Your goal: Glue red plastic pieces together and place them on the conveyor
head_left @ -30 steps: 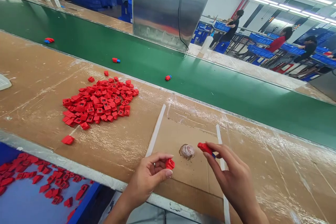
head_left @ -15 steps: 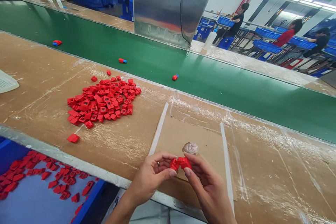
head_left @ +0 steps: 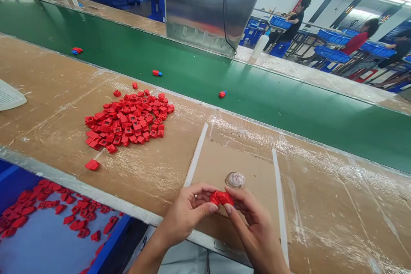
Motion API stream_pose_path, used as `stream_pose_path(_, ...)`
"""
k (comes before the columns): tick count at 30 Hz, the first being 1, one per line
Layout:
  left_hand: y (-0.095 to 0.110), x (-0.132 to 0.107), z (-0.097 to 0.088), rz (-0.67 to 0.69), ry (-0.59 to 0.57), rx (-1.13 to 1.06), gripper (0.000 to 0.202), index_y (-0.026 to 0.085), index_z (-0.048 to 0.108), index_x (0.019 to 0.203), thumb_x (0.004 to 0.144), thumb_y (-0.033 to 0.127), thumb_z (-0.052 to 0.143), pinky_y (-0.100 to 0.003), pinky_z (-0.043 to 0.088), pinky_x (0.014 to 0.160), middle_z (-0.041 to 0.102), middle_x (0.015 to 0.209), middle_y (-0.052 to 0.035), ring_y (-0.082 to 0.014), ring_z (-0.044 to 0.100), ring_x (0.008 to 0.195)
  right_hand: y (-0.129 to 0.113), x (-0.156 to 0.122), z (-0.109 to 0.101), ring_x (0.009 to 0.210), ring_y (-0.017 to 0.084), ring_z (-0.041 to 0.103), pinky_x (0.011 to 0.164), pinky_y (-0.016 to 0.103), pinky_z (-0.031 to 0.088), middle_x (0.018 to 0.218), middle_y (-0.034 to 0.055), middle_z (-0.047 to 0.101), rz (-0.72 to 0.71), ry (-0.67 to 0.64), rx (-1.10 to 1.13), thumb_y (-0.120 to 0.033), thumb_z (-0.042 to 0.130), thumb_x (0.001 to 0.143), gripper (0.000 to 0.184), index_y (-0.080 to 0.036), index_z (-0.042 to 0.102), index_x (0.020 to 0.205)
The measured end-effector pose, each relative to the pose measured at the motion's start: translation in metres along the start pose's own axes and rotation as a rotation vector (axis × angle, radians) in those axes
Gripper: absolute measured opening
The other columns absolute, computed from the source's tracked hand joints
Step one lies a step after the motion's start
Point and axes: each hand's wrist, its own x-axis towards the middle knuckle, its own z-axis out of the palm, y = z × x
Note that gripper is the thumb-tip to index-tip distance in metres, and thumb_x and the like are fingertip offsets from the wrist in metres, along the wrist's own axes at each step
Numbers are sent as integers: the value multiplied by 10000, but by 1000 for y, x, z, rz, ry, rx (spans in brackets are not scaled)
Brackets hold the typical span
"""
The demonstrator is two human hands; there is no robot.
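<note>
My left hand (head_left: pixel 189 212) and my right hand (head_left: pixel 250 227) meet at the near edge of the bench, both pinching small red plastic parts (head_left: pixel 221 198) pressed together between the fingertips. Just beyond them a small round clear disc (head_left: pixel 235 180) lies on a cardboard pad (head_left: pixel 221 162) bordered by two white strips. A heap of red plastic parts (head_left: pixel 128 120) lies on the bench to the left, with one loose red piece (head_left: pixel 92 165) nearer the front edge.
A blue bin (head_left: pixel 41 235) with several red parts sits at the lower left. A green conveyor belt (head_left: pixel 289 102) carries three red-and-blue pieces (head_left: pixel 222 93). A metal housing (head_left: pixel 208 4) stands behind it. Other people sit at tables at the far right.
My right hand came in from the right with its red part and joined it to the red part in my left hand; both hands now press the pieces together.
</note>
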Motion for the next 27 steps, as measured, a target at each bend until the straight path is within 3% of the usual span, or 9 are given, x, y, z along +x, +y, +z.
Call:
stream_pose_path(6, -3, -1, 0, -1, -2, 1, 219, 181, 739, 1043, 826, 185, 708, -289, 531, 850, 759, 977, -60, -195, 683, 924, 2, -2, -1, 791, 159, 625, 677, 219, 529, 922, 42, 631, -48, -66, -94, -224, 550, 980, 205, -235, 645, 1161)
stream_pose_path(12, -6, -3, 1, 14, 41, 146, 231, 192, 750, 1065, 851, 186, 662, -268, 532, 755, 703, 891, -39, -170, 645, 823, 8, -6, 6, 780, 164, 600, 686, 233, 500, 894, 39, 607, -46, -76, -62, -206, 513, 993, 204, -225, 655, 1138)
stream_pose_path(27, 2, -4, 3, -4, 3, 362, 187, 185, 750, 1006, 879, 213, 616, -262, 481, 720, 647, 873, -43, -175, 610, 805, 16, -13, 9, 769, 154, 591, 676, 228, 490, 888, 33, 601, -58, -60, -45, -190, 525, 985, 184, -228, 649, 1115)
